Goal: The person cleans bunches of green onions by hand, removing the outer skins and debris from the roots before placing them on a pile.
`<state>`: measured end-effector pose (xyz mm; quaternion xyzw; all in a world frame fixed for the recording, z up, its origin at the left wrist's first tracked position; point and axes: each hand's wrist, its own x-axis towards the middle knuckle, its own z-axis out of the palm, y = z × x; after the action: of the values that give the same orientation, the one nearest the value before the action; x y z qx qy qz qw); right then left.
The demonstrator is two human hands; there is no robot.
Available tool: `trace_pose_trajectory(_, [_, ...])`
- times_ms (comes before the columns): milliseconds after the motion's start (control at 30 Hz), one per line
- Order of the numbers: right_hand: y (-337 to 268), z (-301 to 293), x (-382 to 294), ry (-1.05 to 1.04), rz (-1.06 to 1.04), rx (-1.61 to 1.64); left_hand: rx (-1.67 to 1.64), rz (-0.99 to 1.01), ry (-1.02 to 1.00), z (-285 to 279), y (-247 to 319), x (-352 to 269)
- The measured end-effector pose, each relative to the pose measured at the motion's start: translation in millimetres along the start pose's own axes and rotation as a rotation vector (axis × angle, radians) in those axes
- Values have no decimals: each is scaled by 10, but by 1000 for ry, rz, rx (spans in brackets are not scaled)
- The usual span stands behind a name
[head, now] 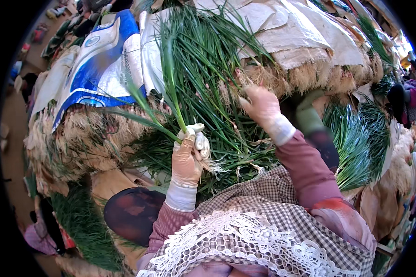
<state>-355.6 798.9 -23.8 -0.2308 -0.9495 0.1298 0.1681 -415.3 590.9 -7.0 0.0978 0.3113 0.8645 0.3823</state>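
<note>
My gloved left hand (186, 162) is closed around a few green onion stalks (178, 116). Their leaves point up and away, and the pale roots (213, 166) stick out below the fingers. A pale glove also covers my right hand (262, 105), whose fingertips are at the root ends of a loose heap of green onions (197, 62). Whether they pinch a stalk is hidden. The heap spreads over the bundles in front of me and down toward my lap, where a checked apron (256, 194) with white lace lies.
A blue and white printed sack (104, 65) covers bundled onions at left, their dry roots (100, 128) facing me. Pale sheets (298, 31) cover more at right. Further green bundles lie by my right knee (350, 138) and at lower left (86, 225). Another person (407, 100) is at far right.
</note>
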Motion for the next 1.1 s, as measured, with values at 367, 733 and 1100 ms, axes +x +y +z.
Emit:
trace_pose_trajectory(367, [-532, -164, -409, -700, -78, 540, 153, -329, 138, -303, -437, 97])
trace_pose_trajectory(733, [-624, 357, -259, -458, 278, 1513, -424, -388, -157, -253, -524, 9])
trace_pose_trajectory(1100, [-457, 439, -334, -599, 753, 2300, -363, -392, -270, -223, -513, -27])
